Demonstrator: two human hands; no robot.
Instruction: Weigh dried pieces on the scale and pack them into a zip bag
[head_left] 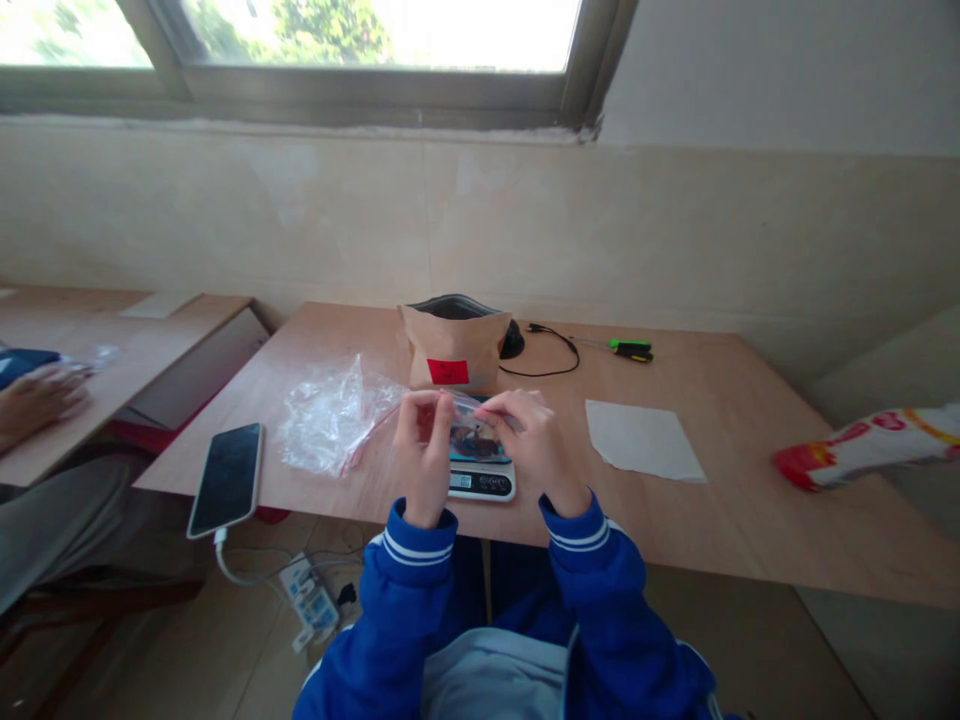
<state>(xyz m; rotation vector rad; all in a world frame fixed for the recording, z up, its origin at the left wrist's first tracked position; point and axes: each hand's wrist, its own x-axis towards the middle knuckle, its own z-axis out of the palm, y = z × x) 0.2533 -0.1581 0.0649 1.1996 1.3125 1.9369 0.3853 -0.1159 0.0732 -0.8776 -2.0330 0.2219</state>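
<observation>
pinching the red zip [369,437] of a clear plastic bag [326,420], fingers of left hand [424,450] and right hand [521,440] closed on it, digital scale [481,484] just below the fingers.

I'm pinching a small clear plastic bag [474,438] above the white digital scale [481,482]. A crumpled clear zip bag [330,420] is crowding my left hand [424,450], and a tan kraft-paper pouch [454,345] is standing in the way ahead. Past my right hand [529,440], a passage is running between the scale and a white paper sheet [641,440], toward a green-handled screwdriver [630,350].
</observation>
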